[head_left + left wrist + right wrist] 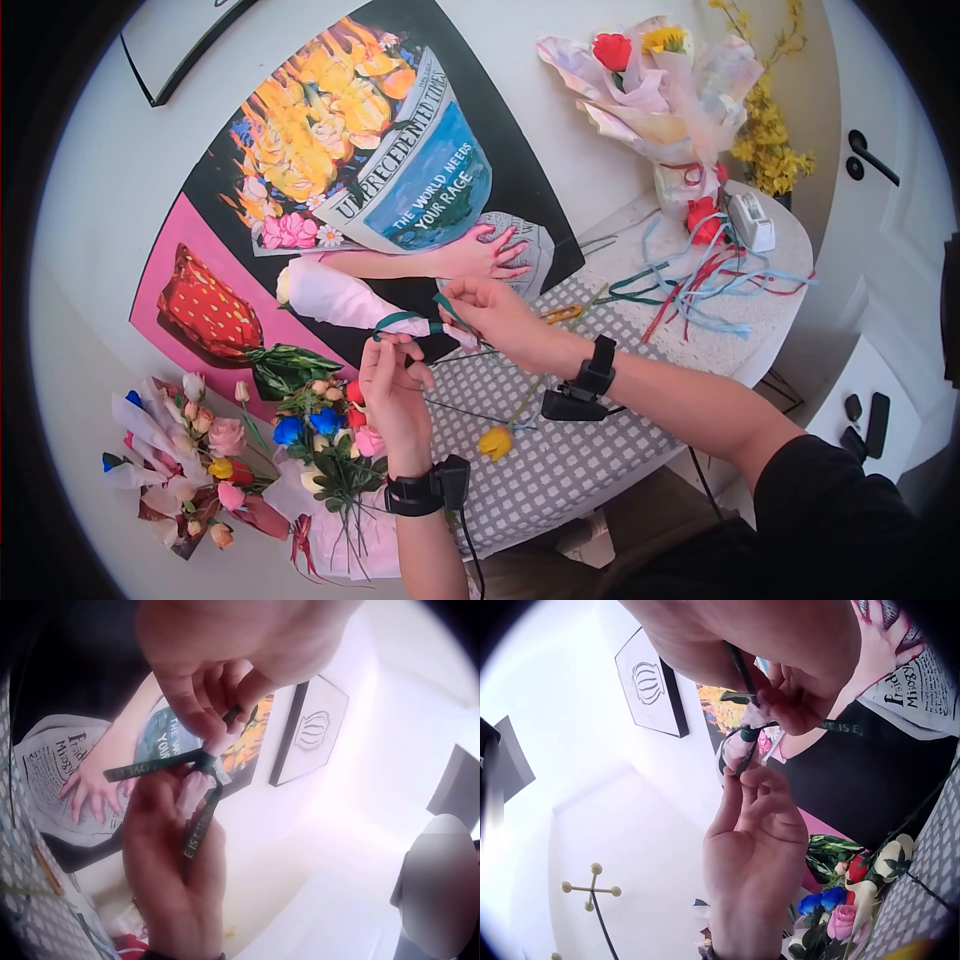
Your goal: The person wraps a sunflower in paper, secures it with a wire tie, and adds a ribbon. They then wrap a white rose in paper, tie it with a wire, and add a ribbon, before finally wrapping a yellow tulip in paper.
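A single cream flower [284,287] wrapped in pale pink-white paper [335,295] is held up above the table, with a dark green ribbon [397,318] wound and knotted round the narrow lower end of its paper. My left hand [393,385] pinches one strand of the ribbon [742,763] between thumb and fingertips, just below the knot. On the other side of the knot, my right hand [505,318] pinches the ribbon close to the gathered paper end. Printed lettering shows on the ribbon's tails [196,838], which lie across the right hand in the left wrist view.
A grey-white checked cloth [570,450] covers the table, with a yellow tulip [495,442] and scissors [562,313] on it. Loose ribbons [700,290] and a tape dispenser [750,222] lie right, near a wrapped bouquet [665,100]. More flowers [325,425] stand left; a painting [400,150] leans behind.
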A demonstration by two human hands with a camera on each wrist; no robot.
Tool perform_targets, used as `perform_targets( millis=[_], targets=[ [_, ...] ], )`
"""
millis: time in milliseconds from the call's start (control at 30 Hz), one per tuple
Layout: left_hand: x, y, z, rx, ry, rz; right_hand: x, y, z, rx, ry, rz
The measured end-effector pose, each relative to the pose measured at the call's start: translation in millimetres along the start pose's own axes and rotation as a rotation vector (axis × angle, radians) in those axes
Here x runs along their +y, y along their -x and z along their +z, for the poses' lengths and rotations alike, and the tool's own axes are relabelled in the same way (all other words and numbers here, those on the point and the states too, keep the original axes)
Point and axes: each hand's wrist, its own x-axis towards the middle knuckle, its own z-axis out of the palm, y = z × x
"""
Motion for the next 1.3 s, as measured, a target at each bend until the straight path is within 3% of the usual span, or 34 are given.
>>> perform_targets(
  millis=[300,833,1133,1200,1300],
  targets=[
    [-6.2,-0.8,6.3,-0.024,-0.107,0.027,17.7,-3.0,-1.0,0.196,-0.037,0.004],
    [-8.0,3.5,23.2,-0.054,-0.180,0.053,23.2,-2.6,-3.3,0.231,-0.067,-0.027],
    [-5.3,6.7,27.2,-0.085,-0.342,0.101,17.9,6.6,5.7,0.271,-0.049,0.084],
    [-5.1,8.1,26.6,-0.073,-0.410,0.128,32.0,2.6,1.7,0.300,0.101,-0.016],
    [-3.0,10.9,32.4,-0.058,-0.489,0.136,20.5,9.0,8.8,0.286,0.088,-0.162]
  ],
)
